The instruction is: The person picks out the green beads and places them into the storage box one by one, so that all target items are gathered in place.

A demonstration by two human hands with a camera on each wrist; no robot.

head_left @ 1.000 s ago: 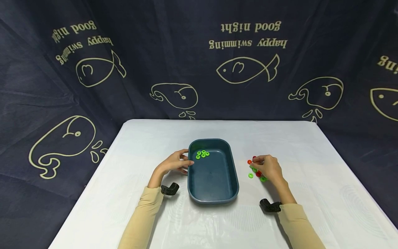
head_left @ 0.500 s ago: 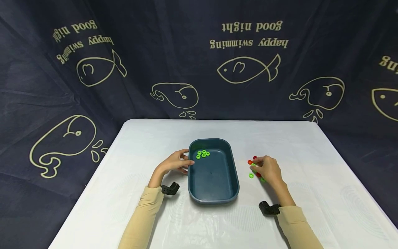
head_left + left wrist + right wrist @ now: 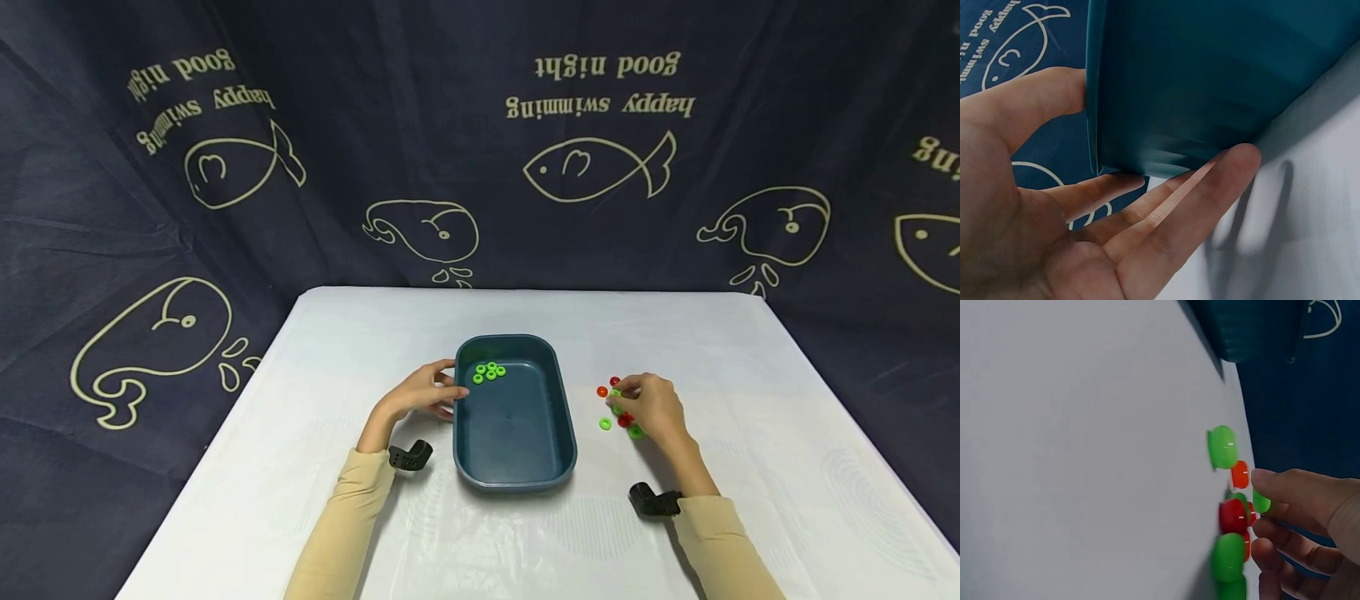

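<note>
My left hand (image 3: 418,390) holds the left side of a dark teal plastic tub (image 3: 517,437). Its thumb lies over the rim and its fingers spread against the outer wall, as the left wrist view shows. To the tub's right, my right hand (image 3: 654,408) pinches a small green ring (image 3: 1261,501) between thumb and index finger, just over a loose group of rings. Among that group are a separate green ring (image 3: 605,423), an orange-red ring (image 3: 602,392) and a red ring (image 3: 624,422). Several green rings (image 3: 491,374) lie in the tub's far left corner.
A white cloth (image 3: 352,333) covers the table. Behind it hangs a dark blue curtain (image 3: 480,250) printed with fish and whales. Black wrist cameras sit close to the table on the left wrist (image 3: 411,456) and right wrist (image 3: 652,500).
My right hand's fingers have shifted slightly right over the loose rings, and a green ring now shows between the fingertips. My left hand and the tub stay where they were.
</note>
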